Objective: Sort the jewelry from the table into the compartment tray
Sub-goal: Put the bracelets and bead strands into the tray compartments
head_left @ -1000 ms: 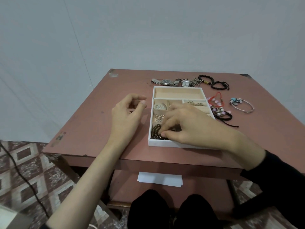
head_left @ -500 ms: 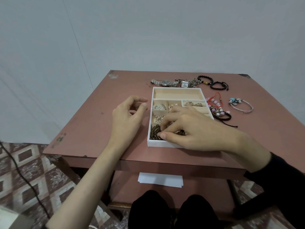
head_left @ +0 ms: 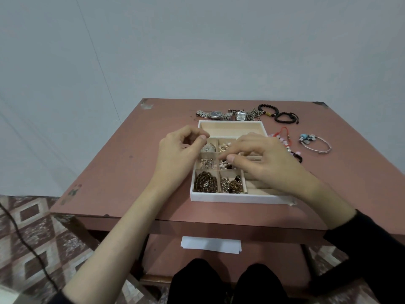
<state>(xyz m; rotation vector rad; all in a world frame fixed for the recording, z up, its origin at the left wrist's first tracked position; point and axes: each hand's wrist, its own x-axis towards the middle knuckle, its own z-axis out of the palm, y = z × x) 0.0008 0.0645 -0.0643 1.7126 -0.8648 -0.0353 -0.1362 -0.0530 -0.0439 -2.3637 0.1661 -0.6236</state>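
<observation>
My left hand (head_left: 182, 150) hangs over the left wall of the compartment tray (head_left: 238, 197), fingers curled and forefinger meeting thumb; I cannot tell whether anything small is pinched there. My right hand (head_left: 263, 163) reaches across the tray from the right, fingertips bunched against the thumb above the middle cell of pearl-coloured beads (head_left: 225, 166); whether it grips a piece is hidden by the fingers. Judgement: the step in hand is seating a small piece in a middle cell, with the task roughly half complete. The near cells hold a brown bead chain (head_left: 205, 182) and a gold chain (head_left: 231, 185); the long far compartment (head_left: 232, 129) shows bare lining. Unsorted on the table (head_left: 131, 172) are a silver wristwatch (head_left: 213, 114) and a square-faced watch (head_left: 241, 116) just beyond the far wall, two black bead bracelets (head_left: 266, 109), a red cord bracelet (head_left: 285, 137) beside the right wall, and a silver bangle (head_left: 308, 139) further right. The next move calls for lifting the right hand straight up past the dividers, then reaching to a piece on the right or far side. The tray's near wall lies close to the table's near edge: do not push it toward me. The widest open tabletop lies left of the tray; the right side is crowded.
</observation>
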